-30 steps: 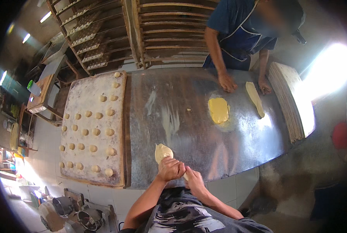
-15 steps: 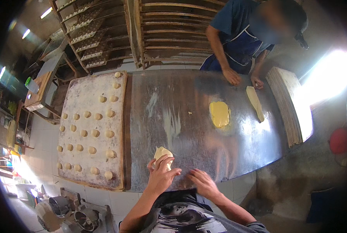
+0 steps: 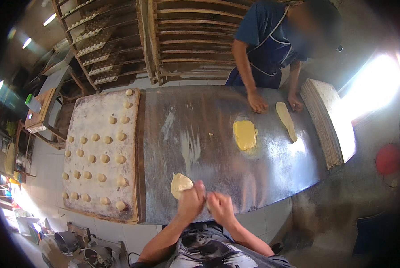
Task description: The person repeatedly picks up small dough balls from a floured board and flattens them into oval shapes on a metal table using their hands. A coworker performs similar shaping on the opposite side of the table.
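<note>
At the near edge of the metal-topped table point(image 3: 226, 178), both hands are curled closed side by side. My left hand point(image 3: 191, 203) is a fist with its thumb side up, close against a pale lump of dough point(image 3: 181, 184) resting on the table. Just to its right, almost touching it, is my right hand point(image 3: 220, 207), its fingers also folded in. Whatever sits between or inside the fingers is too small and hidden to make out. Farther off lie a yellow slab of butter or margarine point(image 3: 245, 135) and a long strip of dough point(image 3: 286, 121).
A floured board point(image 3: 90, 134) with several dough balls stands on the left. Across the table, a co-worker's hands point(image 3: 257, 102) rest near the dough strip. Stacked boards point(image 3: 323, 120) border the right end; a wooden rack point(image 3: 200, 33) stands behind.
My left hand has come off the dough lump and closed. My right hand has moved left beside it and curled its fingers. The co-worker's hand has let go of the strip.
</note>
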A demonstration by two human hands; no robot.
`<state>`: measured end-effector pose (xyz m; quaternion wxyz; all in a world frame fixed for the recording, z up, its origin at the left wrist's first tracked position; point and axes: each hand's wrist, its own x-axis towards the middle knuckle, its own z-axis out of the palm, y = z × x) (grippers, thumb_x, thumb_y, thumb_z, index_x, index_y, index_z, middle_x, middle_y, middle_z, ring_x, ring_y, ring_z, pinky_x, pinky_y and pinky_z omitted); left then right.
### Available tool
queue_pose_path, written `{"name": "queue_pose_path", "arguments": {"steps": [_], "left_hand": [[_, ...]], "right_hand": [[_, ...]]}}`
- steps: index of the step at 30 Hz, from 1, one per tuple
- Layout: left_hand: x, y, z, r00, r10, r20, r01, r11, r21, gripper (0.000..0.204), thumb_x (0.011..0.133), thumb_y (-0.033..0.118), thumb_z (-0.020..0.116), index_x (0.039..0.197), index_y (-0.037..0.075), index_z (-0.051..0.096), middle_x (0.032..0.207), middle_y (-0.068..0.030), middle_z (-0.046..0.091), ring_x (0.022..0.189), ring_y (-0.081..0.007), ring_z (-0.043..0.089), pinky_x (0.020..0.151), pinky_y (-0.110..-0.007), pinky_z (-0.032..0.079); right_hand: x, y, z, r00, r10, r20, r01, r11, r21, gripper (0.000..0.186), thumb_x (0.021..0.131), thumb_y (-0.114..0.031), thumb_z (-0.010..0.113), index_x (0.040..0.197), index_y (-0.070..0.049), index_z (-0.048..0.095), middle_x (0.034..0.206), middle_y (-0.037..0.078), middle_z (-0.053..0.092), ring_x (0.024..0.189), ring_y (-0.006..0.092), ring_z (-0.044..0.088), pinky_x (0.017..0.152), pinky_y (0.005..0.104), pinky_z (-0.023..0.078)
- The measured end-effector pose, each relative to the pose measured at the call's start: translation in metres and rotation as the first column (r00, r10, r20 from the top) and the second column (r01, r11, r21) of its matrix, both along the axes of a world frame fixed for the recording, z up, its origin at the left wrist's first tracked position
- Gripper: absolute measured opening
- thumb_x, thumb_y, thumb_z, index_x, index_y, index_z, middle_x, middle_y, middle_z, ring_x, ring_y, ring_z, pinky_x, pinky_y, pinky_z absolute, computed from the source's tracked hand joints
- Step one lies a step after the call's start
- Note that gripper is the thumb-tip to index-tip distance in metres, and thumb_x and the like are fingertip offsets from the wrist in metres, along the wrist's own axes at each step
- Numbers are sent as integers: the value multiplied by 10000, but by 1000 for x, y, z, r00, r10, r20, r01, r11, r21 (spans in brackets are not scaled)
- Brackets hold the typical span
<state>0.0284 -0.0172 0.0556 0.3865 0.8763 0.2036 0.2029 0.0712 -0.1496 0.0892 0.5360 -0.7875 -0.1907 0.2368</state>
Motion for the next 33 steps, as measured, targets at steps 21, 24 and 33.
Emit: {"name": "queue_pose_path", "arguments": {"steps": [21,24,33], "left_hand": [[-44,34,-49,997,5,-71,1,997,77,115,811,157,780,921,145,751,968,3,704,1019,-261,605,884,-427,458],[-52,43,-52,999,19,-40,-15,996,83,137,807,148,783,940,149,749,1008,8,699,1027,-271,600,896,-439,453],[-58,26,-59,994,-32,-107,51,982,182,179,789,241,807,912,154,710,1025,29,651,1057,-237,591,898,-433,443]], "right_hand": [[66,50,-99,697,387,603,-89,882,-463,557,943,-194,560,1464,-17,476,1552,301,382,1485,459,305,1224,594,193],[69,-22,-117,608,703,369,-304,635,-710,670,976,-361,598,1531,-44,397,1540,308,398,1453,477,346,1226,590,190],[67,16,-117,630,543,554,-174,795,-581,630,981,-336,585,1537,-94,414,1545,258,420,1465,446,342,1222,563,217]]}}
